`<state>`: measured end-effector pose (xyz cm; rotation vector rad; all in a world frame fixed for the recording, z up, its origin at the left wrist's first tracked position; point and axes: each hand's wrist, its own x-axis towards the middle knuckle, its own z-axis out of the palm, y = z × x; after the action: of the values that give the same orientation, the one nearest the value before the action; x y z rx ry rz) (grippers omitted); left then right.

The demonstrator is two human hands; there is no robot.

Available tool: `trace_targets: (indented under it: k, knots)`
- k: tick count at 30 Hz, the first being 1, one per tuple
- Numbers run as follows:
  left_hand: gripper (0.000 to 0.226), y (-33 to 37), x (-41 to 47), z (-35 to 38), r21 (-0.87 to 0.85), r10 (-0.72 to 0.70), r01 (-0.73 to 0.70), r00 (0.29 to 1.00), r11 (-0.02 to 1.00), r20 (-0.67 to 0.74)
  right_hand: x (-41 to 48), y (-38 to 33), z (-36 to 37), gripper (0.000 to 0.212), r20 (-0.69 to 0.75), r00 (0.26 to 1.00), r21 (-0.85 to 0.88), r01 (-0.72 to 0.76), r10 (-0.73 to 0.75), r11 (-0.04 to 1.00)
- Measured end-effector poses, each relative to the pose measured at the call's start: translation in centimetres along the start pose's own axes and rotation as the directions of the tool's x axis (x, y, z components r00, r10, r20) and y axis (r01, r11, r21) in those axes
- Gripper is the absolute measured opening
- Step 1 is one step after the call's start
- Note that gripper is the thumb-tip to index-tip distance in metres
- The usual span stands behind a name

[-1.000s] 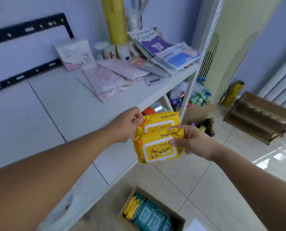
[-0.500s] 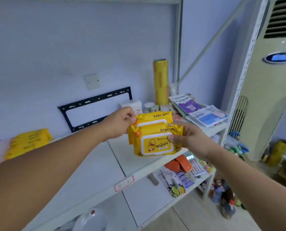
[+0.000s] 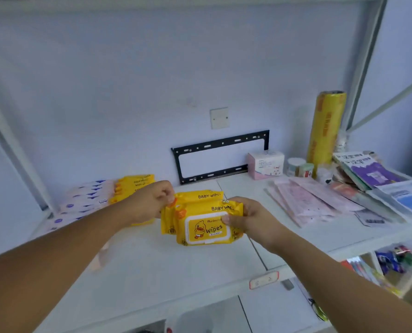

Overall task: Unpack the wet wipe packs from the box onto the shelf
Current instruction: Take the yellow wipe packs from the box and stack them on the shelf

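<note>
The yellow wipe packs are held at frame centre over the shelf, long axis left to right. The left hand pinches their upper-left corner and the right hand grips the right end. The shelved yellow stack lies to the left, nearer the left hand.

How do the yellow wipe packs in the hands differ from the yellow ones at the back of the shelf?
The held packs are gripped by the left hand and right hand, duck lid showing; the back packs lie stacked by the wall. The held packs' lettering reads upright, the back packs' upside down. Both are yellow baby wipes.
</note>
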<state>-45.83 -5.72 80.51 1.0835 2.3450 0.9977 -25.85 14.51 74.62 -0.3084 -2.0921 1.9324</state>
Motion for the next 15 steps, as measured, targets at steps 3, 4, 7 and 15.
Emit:
trace_targets:
  k: [3,4,7,15]
  knots:
    - [0.022,-5.3,0.5,-3.3,0.020,-0.039,0.039,0.999,0.999,-0.006,4.0,1.8,4.8,0.016,0.037,0.999,0.037,-0.037,0.036,0.999]
    - [0.023,-7.0,0.8,-4.3,0.040,-0.045,0.045,0.999,0.998,0.000,5.2,2.4,6.4,0.016,0.045,0.998,0.046,-0.049,0.047,0.998]
    - [0.020,-11.8,1.5,-7.0,0.147,-0.032,0.029,0.999,0.989,0.017,8.2,4.3,10.9,0.019,0.061,0.994,0.077,-0.094,0.090,0.993]
    - [0.017,-20.5,3.8,-10.5,0.296,-0.088,0.060,0.993,0.953,0.081,13.8,9.5,18.2,0.024,0.065,0.985,0.153,-0.168,0.160,0.974]
